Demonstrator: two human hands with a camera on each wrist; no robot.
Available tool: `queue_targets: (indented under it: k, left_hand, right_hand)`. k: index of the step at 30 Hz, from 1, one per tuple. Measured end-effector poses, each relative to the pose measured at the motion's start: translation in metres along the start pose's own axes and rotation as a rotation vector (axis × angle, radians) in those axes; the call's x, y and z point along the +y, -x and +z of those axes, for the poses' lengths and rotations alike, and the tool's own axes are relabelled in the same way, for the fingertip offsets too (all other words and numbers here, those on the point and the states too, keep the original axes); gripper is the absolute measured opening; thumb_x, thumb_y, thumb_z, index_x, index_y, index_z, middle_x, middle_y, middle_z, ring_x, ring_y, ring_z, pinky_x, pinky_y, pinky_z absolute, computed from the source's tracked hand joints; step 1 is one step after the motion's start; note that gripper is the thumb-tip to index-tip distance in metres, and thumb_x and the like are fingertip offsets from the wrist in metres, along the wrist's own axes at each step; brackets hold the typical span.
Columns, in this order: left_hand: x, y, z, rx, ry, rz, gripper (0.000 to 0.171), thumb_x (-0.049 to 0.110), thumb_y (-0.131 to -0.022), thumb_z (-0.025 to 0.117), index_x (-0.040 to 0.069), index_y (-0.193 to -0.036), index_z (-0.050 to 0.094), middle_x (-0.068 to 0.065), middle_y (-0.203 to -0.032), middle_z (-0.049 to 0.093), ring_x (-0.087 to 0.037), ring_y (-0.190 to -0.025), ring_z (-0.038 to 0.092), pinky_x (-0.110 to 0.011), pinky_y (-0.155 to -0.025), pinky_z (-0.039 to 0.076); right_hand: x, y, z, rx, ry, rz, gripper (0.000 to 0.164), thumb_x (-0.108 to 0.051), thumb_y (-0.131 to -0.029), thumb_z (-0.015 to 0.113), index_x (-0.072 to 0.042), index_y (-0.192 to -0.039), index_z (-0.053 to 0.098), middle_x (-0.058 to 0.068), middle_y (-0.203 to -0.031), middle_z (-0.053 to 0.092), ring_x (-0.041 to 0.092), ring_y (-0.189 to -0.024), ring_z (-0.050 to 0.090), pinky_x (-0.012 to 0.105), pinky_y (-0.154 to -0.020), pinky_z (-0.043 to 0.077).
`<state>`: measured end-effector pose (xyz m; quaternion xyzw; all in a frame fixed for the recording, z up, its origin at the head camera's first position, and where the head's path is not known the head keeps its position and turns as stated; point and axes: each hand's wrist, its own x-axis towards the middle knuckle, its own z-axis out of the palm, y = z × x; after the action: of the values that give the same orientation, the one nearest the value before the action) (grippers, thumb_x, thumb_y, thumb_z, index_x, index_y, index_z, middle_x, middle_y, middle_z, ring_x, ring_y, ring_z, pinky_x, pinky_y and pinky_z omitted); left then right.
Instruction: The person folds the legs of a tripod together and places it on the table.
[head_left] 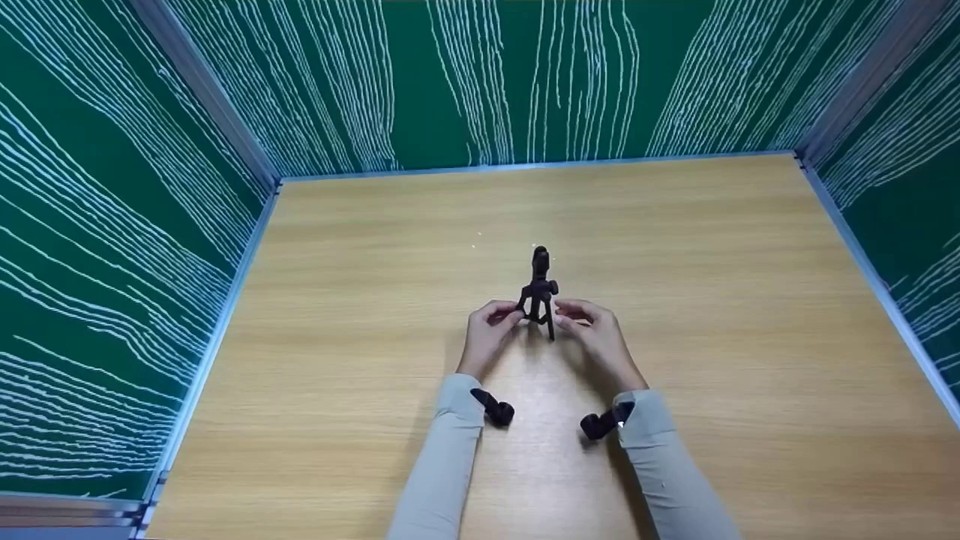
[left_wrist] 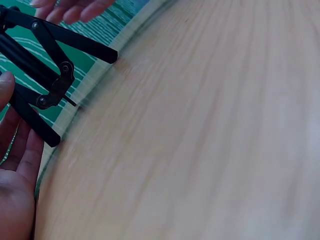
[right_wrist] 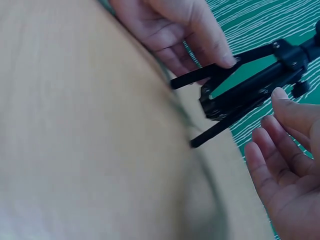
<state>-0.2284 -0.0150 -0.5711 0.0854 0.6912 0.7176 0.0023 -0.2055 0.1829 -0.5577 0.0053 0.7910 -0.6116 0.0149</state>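
A small black tripod (head_left: 540, 288) stands roughly upright over the wooden table, its legs spread and a knob at the side of its column. My left hand (head_left: 489, 336) pinches one of its legs between thumb and fingers; the left wrist view shows the thumb over that leg (left_wrist: 35, 120) and the fingers behind it. On the other side, my right hand (head_left: 600, 337) is held close to the tripod with relaxed, slightly bent fingers. In the right wrist view a gap shows between those fingers (right_wrist: 270, 155) and the nearest leg (right_wrist: 217, 131).
The light wooden tabletop (head_left: 337, 300) has a few tiny white specks beyond the tripod. Green panels with white wavy lines (head_left: 420, 82) close it in at the back and sides, framed by metal edging. A black wrist camera (head_left: 496, 409) sits at each grey sleeve (head_left: 442, 457).
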Motion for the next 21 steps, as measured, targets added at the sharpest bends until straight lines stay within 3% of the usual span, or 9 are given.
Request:
queue_targets:
  k: [4, 8, 13, 21]
  left_hand:
    - [-0.003, -0.001, -0.002, -0.003, 0.009, 0.023, 0.021, -0.001, -0.085, 0.069, -0.012, -0.102, 0.067, -0.019, -0.099, 0.069, -0.006, -0.086, 0.064, -0.023, -0.083, 0.055]
    - [-0.005, -0.002, -0.002, 0.001, 0.008, 0.032, 0.020, -0.001, -0.084, 0.070, -0.010, -0.102, 0.069, -0.019, -0.099, 0.069, -0.007, -0.086, 0.064, -0.024, -0.083, 0.055]
    - [-0.004, -0.001, -0.001, 0.016, -0.006, 0.025, 0.018, 0.000, -0.084, 0.071, -0.007, -0.101, 0.070, -0.019, -0.098, 0.070, -0.007, -0.086, 0.064, -0.024, -0.083, 0.055]
    - [-0.002, 0.002, 0.000, 0.034, 0.058, -0.011, 0.017, -0.002, -0.084, 0.069, -0.009, -0.100, 0.070, -0.011, -0.095, 0.070, -0.007, -0.086, 0.063, -0.020, -0.081, 0.054]
  right_hand:
    - [0.008, 0.000, 0.003, -0.013, 0.017, 0.038, 0.039, -0.016, -0.087, 0.070, -0.002, -0.122, 0.062, 0.017, -0.118, 0.066, 0.021, -0.103, 0.062, 0.022, -0.089, 0.049]
    - [0.007, 0.001, 0.006, -0.024, -0.021, 0.063, 0.036, -0.012, -0.087, 0.070, 0.002, -0.119, 0.063, 0.021, -0.117, 0.066, 0.023, -0.101, 0.064, 0.017, -0.086, 0.050]
    - [0.014, 0.001, 0.010, -0.006, -0.053, 0.084, 0.033, -0.006, -0.084, 0.072, 0.006, -0.113, 0.064, 0.021, -0.109, 0.068, 0.011, -0.087, 0.065, 0.015, -0.079, 0.052]
    - [0.029, 0.001, 0.015, 0.057, 0.010, 0.033, 0.028, -0.012, -0.082, 0.076, 0.005, -0.103, 0.069, 0.013, -0.100, 0.071, 0.003, -0.081, 0.061, 0.014, -0.076, 0.048]
